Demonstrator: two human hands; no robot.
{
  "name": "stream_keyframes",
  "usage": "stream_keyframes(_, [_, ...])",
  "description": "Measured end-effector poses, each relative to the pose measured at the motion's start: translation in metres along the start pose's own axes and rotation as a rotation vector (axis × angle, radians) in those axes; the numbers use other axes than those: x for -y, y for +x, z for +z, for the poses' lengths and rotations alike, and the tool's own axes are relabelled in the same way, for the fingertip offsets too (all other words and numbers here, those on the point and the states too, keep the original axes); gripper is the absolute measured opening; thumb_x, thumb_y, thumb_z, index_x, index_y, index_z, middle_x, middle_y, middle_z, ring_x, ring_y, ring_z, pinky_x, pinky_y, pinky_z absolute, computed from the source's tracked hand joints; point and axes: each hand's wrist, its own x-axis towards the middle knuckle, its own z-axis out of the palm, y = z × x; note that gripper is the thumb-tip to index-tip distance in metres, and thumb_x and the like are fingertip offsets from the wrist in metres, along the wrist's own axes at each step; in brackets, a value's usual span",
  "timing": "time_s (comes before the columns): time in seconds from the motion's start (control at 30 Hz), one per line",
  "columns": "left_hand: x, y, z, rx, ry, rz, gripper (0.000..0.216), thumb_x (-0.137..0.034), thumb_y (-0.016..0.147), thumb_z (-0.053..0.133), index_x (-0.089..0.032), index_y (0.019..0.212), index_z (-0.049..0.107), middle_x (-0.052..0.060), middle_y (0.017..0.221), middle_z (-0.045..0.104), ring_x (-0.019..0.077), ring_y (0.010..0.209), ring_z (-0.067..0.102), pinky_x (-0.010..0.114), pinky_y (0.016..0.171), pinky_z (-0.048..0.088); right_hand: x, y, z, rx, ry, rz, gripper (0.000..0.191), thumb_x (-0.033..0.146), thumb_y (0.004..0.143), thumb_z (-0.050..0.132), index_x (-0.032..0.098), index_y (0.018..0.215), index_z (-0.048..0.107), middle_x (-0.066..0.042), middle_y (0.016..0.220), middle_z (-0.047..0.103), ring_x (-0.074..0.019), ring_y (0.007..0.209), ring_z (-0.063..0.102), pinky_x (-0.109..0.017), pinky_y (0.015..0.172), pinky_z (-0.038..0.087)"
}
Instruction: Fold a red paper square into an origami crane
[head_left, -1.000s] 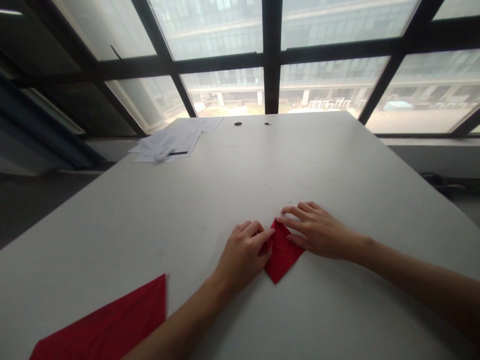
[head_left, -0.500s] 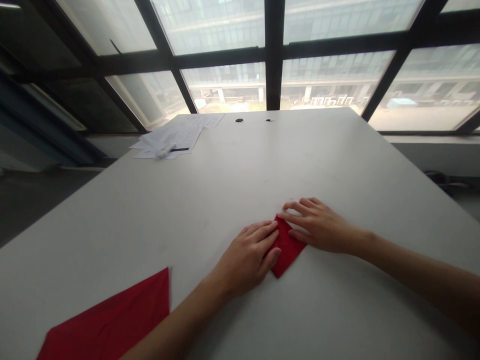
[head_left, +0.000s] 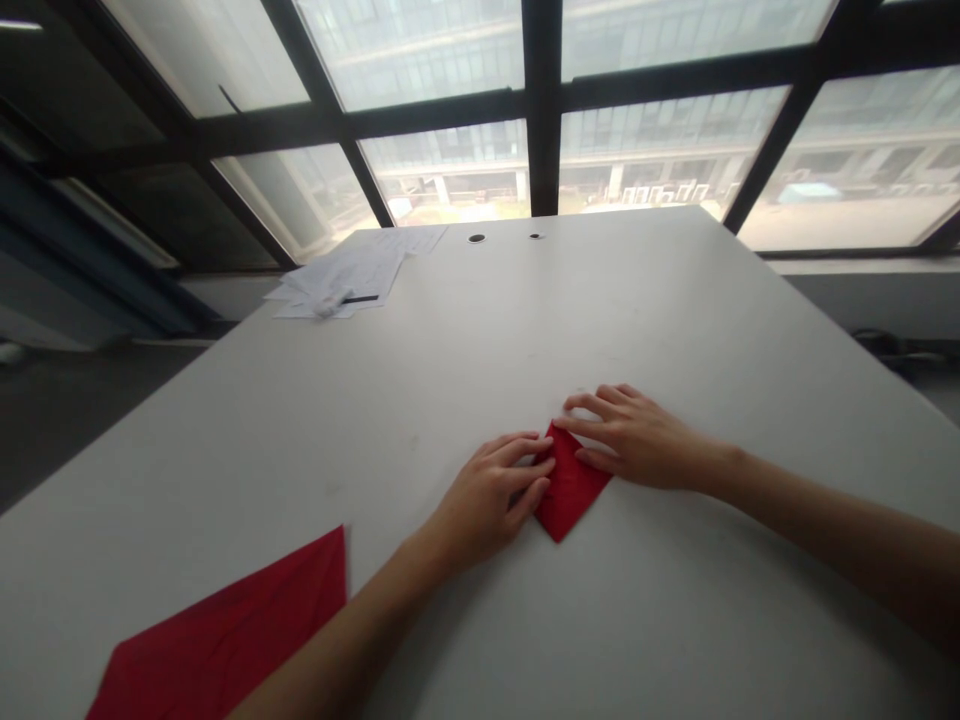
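Observation:
A small folded piece of red paper [head_left: 570, 490] lies on the white table [head_left: 480, 620] in front of me. My left hand [head_left: 491, 495] rests on its left edge with fingers stretched toward its upper tip. My right hand [head_left: 637, 440] lies flat on the right side of the paper, fingers spread and pressing its top corner. Both hands touch the paper and neither lifts it.
A larger red sheet [head_left: 232, 640] lies at the near left of the table. A stack of white papers [head_left: 345, 275] with a dark pen sits at the far left. Two small round holes [head_left: 478, 238] mark the far edge, below a big dark-framed window.
My left hand slid over the paper's left side, covering more of it, then drew back a little. My right hand stayed pressed on the top corner.

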Motion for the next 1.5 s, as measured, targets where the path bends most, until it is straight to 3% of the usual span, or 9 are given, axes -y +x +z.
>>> stream_keyframes(0.2, [0.0062, 0.0005, 0.0069, -0.043, 0.030, 0.023, 0.026, -0.020, 0.090, 0.062, -0.026, 0.113, 0.071, 0.005, 0.129, 0.064, 0.0234, 0.125, 0.055, 0.044, 0.108, 0.045, 0.0005, 0.0003, -0.0003, -0.004, 0.010, 0.012, 0.040, 0.031, 0.097, 0.051, 0.029, 0.137, 0.052, -0.009, 0.126, 0.060, -0.0255, 0.104, 0.056, -0.043, 0.093, 0.040])
stream_keyframes(0.8, [0.0061, 0.0009, 0.0068, -0.057, 0.080, 0.066, 0.024, -0.021, 0.089, 0.063, -0.027, 0.110, 0.072, 0.005, 0.127, 0.065, 0.0226, 0.123, 0.057, 0.042, 0.107, 0.047, -0.0006, 0.0028, 0.0023, -0.005, 0.114, 0.010, 0.040, 0.035, 0.095, 0.053, 0.030, 0.135, 0.056, -0.010, 0.131, 0.058, -0.0279, 0.110, 0.052, -0.048, 0.096, 0.041])
stream_keyframes(1.07, [0.0058, 0.0009, 0.0070, -0.031, 0.080, 0.052, 0.026, -0.023, 0.091, 0.061, -0.027, 0.114, 0.070, 0.003, 0.130, 0.064, 0.0218, 0.126, 0.055, 0.041, 0.109, 0.045, 0.0034, 0.0030, 0.0088, -0.029, 0.099, 0.099, 0.041, 0.035, 0.097, 0.049, 0.023, 0.137, 0.051, -0.013, 0.132, 0.056, -0.0294, 0.115, 0.049, -0.048, 0.098, 0.042])
stream_keyframes(1.3, [0.0061, 0.0001, 0.0067, -0.050, 0.091, 0.065, 0.024, -0.023, 0.090, 0.062, -0.027, 0.112, 0.071, 0.003, 0.129, 0.065, 0.0213, 0.125, 0.056, 0.040, 0.108, 0.046, 0.0056, 0.0029, 0.0035, 0.011, 0.099, 0.060, 0.041, 0.034, 0.097, 0.048, 0.028, 0.137, 0.052, -0.011, 0.136, 0.055, -0.0298, 0.119, 0.047, -0.050, 0.099, 0.041])
stream_keyframes(1.5, [0.0050, -0.0031, 0.0038, -0.006, 0.125, 0.087, 0.028, -0.025, 0.096, 0.053, -0.024, 0.121, 0.067, 0.003, 0.135, 0.061, 0.0203, 0.131, 0.051, 0.040, 0.112, 0.042, 0.0069, 0.0040, 0.0039, 0.023, 0.119, 0.083, 0.043, 0.035, 0.094, 0.055, 0.030, 0.137, 0.053, -0.010, 0.136, 0.055, -0.0304, 0.120, 0.047, -0.051, 0.100, 0.040])
